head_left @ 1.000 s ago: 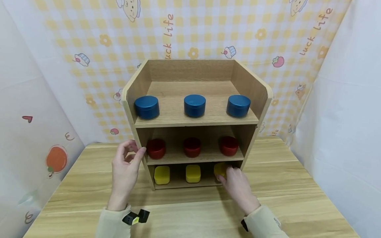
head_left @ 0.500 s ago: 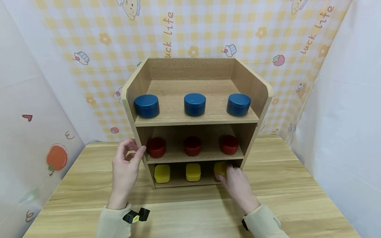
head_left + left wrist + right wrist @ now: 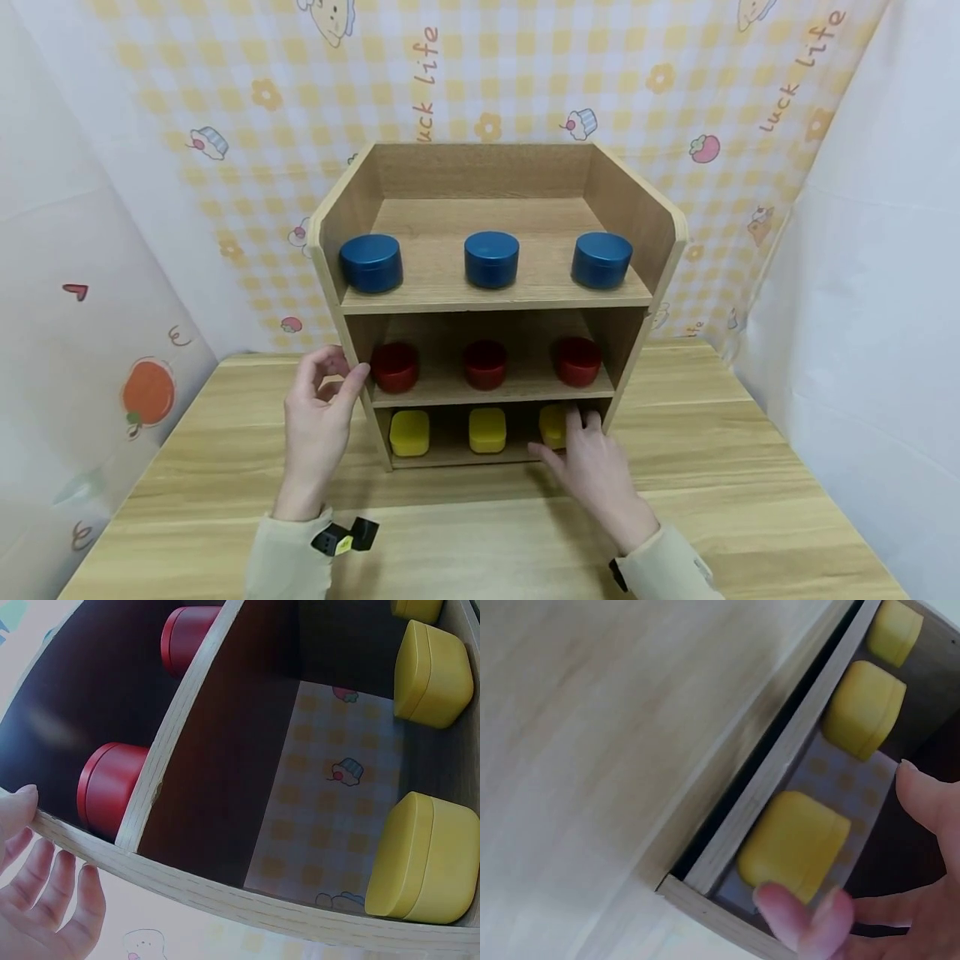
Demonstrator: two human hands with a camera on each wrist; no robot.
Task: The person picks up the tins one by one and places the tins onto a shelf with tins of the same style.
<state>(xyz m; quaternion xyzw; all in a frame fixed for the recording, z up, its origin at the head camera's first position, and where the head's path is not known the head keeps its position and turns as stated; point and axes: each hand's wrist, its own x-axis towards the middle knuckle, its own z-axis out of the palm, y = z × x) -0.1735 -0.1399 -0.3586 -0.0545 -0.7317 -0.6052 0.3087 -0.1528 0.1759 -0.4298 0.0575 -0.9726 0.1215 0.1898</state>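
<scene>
A three-level wooden shelf [image 3: 480, 304] stands on the table. My left hand [image 3: 317, 429] holds its left side panel, thumb on the front edge and fingers at the outer face; the left wrist view shows that thumb [image 3: 21, 806] over the edge. At the bottom level, my right hand [image 3: 600, 475] is at the rightmost yellow tin [image 3: 552, 426], thumb spread away from it. In the right wrist view, fingertips [image 3: 784, 907] lie at the near end of that tin [image 3: 795, 840], a rounded square one. Two more yellow tins, a middle one [image 3: 487, 431] and a left one [image 3: 409, 433], share this level.
Three round red tins, the middle one [image 3: 485, 365] among them, line the middle level. Three round blue tins, including a central one [image 3: 491, 259], stand along the top level's front. A checked cloth [image 3: 480, 75] hangs behind. The wooden table [image 3: 465, 533] extends in front.
My right thumb has moved left, away from the rightmost yellow tin, and the fingers have opened. My left hand keeps its place on the side panel. The view has tilted slightly.
</scene>
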